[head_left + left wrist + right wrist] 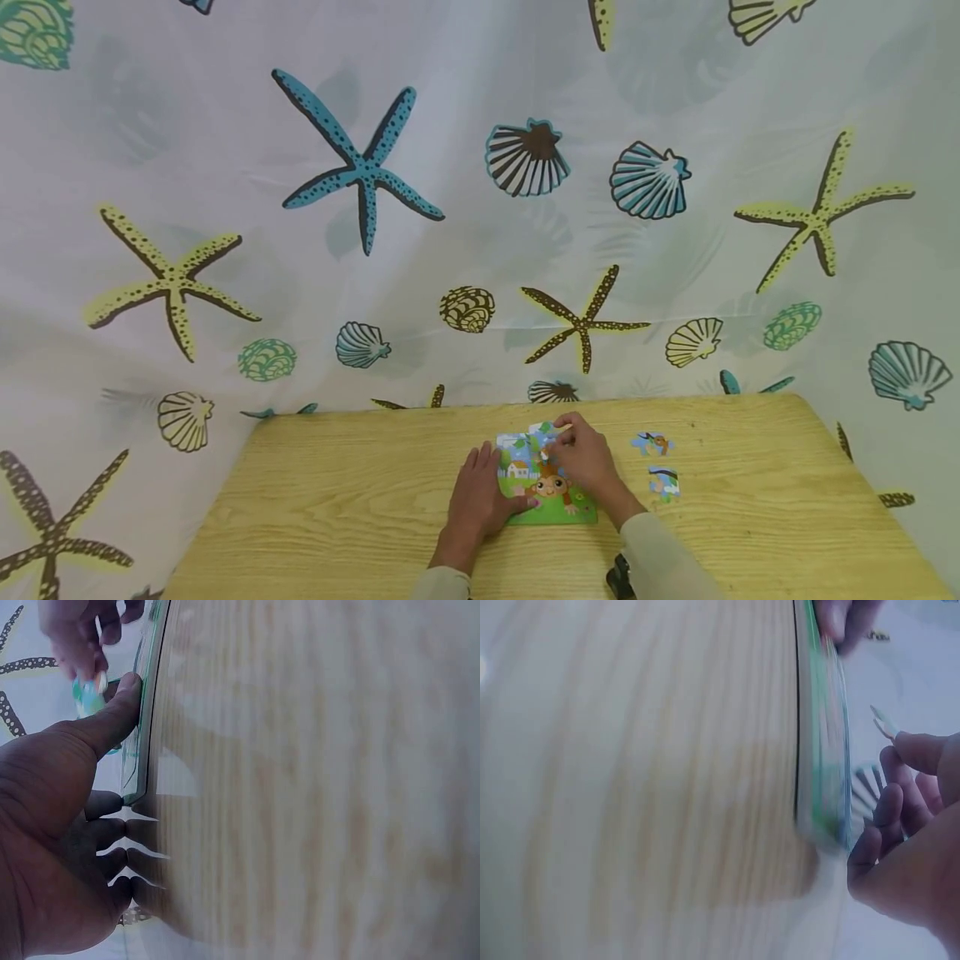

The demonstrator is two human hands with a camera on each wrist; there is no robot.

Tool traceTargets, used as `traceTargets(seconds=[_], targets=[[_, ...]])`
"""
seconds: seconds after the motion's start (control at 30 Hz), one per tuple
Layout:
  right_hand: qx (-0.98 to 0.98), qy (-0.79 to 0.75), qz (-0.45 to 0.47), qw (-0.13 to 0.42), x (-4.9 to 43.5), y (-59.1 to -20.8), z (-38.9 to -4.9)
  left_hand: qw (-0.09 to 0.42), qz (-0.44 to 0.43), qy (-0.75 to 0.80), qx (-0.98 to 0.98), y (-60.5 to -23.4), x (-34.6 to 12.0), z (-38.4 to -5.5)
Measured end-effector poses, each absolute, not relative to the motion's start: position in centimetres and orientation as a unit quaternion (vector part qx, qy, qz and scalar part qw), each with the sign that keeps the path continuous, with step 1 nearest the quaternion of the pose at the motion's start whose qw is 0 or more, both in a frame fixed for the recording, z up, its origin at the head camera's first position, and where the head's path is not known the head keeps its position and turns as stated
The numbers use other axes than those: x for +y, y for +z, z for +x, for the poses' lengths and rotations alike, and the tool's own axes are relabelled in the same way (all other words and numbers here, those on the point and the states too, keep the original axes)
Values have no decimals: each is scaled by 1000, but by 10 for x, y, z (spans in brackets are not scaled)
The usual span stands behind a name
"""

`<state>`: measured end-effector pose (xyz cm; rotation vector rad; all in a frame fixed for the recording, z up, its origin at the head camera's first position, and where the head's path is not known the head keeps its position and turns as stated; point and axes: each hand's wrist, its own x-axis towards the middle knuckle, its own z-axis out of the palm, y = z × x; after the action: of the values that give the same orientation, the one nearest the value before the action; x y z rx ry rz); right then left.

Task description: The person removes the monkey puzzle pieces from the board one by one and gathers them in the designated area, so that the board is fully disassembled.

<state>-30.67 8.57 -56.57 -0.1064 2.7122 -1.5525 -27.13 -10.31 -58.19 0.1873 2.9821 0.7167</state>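
A jigsaw puzzle (pixel 555 514) with a cartoon monkey and a small house lies in a green-edged tray on the table. My left hand (pixel 480 493) rests at its left side, the straight thumb on the puzzle's lower part and the fingers along the edge. Between thumb and fingertips, my right hand (pixel 587 457) pinches a small jigsaw piece (pixel 883 722) over the upper right of the puzzle. In the right wrist view this piece is tilted and raised above the tray. The right hand partly hides the puzzle's upper right in the head view.
Right of the puzzle, two jigsaw pieces (pixel 652 443) (pixel 664 482) lie apart on the wooden table (pixel 345 500). A black object (pixel 619 577) shows beside the right sleeve. Behind the table hangs a white cloth (pixel 465 242) printed with starfish and shells.
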Motion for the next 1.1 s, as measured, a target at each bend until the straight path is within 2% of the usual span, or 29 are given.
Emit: traceTargets(seconds=[0.3, 0.53, 0.7, 0.87, 1.1], targets=[[914, -405, -5, -26, 148, -567, -308, 24, 63, 227, 972, -580, -102, -271], [959, -282, -6, -2, 174, -568, -303, 28, 64, 223, 972, -578, -102, -270], [973, -230, -32, -5, 177, -571, -303, 33, 60, 230, 971, -577, -102, -269], [969, -242, -47, -22, 168, -571, -301, 35, 59, 234, 970, -578, -102, -269], [947, -267, -177, -19, 147, -573, -297, 36, 65, 238, 968, -581, -104, -271]])
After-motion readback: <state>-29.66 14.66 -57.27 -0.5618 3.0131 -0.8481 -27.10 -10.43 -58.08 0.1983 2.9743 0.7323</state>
